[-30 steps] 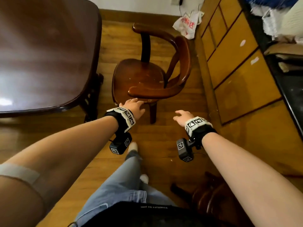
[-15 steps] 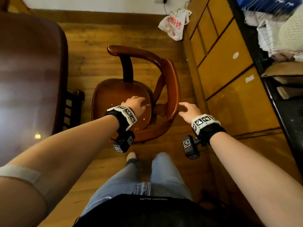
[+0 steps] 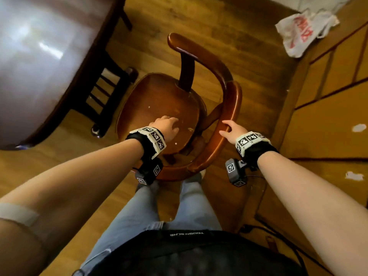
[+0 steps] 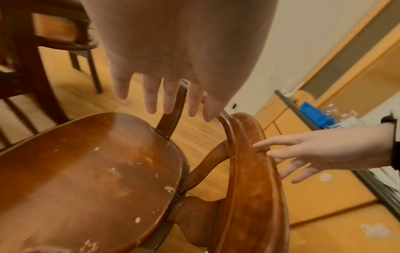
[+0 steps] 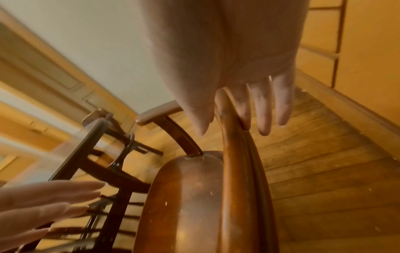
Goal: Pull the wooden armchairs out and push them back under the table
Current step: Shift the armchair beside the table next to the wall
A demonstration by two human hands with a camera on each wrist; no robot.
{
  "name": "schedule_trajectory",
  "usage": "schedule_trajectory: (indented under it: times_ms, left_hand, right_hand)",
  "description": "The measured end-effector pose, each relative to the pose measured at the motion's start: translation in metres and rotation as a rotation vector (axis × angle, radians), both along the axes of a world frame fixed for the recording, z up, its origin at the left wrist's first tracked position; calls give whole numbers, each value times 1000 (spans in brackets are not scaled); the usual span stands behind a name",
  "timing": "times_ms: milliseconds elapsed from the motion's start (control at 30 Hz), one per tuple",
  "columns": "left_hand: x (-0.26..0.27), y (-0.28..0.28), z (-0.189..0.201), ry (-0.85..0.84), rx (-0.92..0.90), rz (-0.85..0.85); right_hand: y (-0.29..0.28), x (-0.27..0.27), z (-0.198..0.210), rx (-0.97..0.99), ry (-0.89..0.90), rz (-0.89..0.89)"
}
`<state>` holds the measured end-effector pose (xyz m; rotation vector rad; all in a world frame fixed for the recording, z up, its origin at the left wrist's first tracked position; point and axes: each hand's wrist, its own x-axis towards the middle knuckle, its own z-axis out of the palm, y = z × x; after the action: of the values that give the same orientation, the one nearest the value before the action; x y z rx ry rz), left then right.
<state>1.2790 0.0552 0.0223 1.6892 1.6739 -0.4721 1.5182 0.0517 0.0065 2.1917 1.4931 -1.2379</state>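
A brown wooden armchair (image 3: 159, 108) with a curved back rail (image 3: 231, 108) stands on the floor just right of the dark table (image 3: 39, 56), its seat facing the table. My left hand (image 3: 167, 126) hovers flat over the worn seat (image 4: 97, 162), fingers (image 4: 151, 95) straight and holding nothing. My right hand (image 3: 229, 129) rests on the top of the back rail (image 5: 236, 171). Its thumb lies on the inner side and its straight fingers (image 5: 264, 109) on the outer side. The right hand (image 4: 303, 154) shows spread fingers touching the rail, not curled round it.
A dark slatted chair (image 3: 103, 90) sits tucked under the table's edge. Yellow wooden cabinets (image 3: 328, 116) run close along the right of the armchair. A white plastic bag (image 3: 304, 30) lies on the floor at the far right. My legs in jeans (image 3: 151, 206) stand right behind the armchair.
I have stepped closer, so the armchair is now right below me. My left hand moved from the near armrest over the seat. My right hand reached forward onto the back rail.
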Motion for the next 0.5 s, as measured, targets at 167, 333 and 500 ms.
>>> schedule_trajectory:
  times_ms: [167, 333, 500]
  left_hand:
    - [0, -27, -11, 59, -69, 109]
    - [-12, -51, -20, 77, -75, 132]
    - [-34, -81, -23, 42, -61, 151]
  right_hand:
    - [1, 2, -12, 38, -54, 71]
    - [-16, -3, -15, 31, -73, 26]
    - [-61, -31, -15, 57, -26, -106]
